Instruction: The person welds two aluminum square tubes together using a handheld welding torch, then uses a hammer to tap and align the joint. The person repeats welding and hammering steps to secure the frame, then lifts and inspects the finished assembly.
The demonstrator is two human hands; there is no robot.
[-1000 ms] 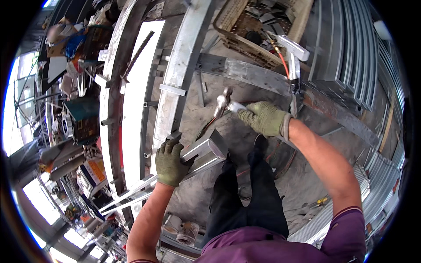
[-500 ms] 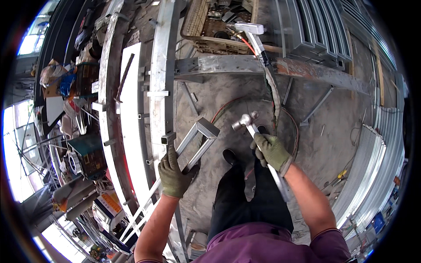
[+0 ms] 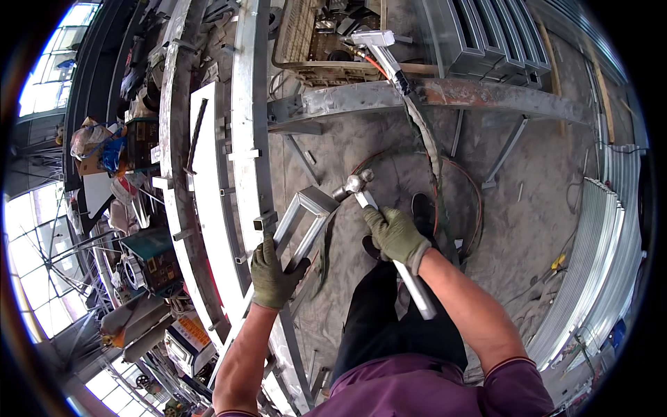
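Observation:
My left hand (image 3: 273, 276), in a green work glove, grips a narrow metal frame (image 3: 310, 236) of square tubing, its mitred end pointing away from me. The frame lies along the steel beams at my left. In my right hand (image 3: 399, 238), gloved alike, is a ball-peen hammer (image 3: 355, 183) with a pale metal handle, held partway along it. The hammer's face is right at the frame's far right corner; whether they touch I cannot tell.
Long steel beams (image 3: 250, 132) with short tube stubs run along my left. A welding torch (image 3: 382, 52) rests on a cross beam (image 3: 472, 94), near a scrap-filled basket (image 3: 326, 73). Hoses (image 3: 479, 208) loop over the floor. Stacked metal profiles (image 3: 577, 257) lie at right.
My right hand has moved left with the hammer, bringing its head to the frame's corner. The frame's far end has shifted slightly left; my left hand keeps its hold.

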